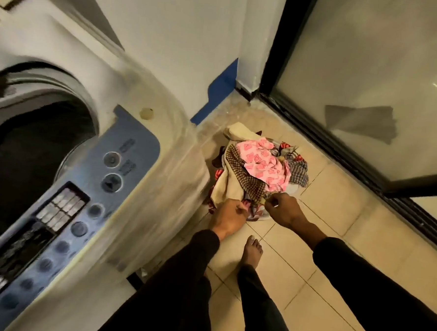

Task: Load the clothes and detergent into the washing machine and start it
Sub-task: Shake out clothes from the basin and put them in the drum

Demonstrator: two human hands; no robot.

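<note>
The clothes (258,173) lie heaped on the floor (336,223) right of the washing machine (91,137), both hands' fingers gripping them, left hand (231,214), right hand (285,210); loading, detergent and starting seemingly remain.

A tiled floor (295,267) of pale beige squares is seen. On it, at ten o'clock, a washing machine (139,186) is stood. Just beside it, at twelve o'clock, a heap of clothes (258,173) is piled. A bare foot (252,252) is planted at the centre.
</note>
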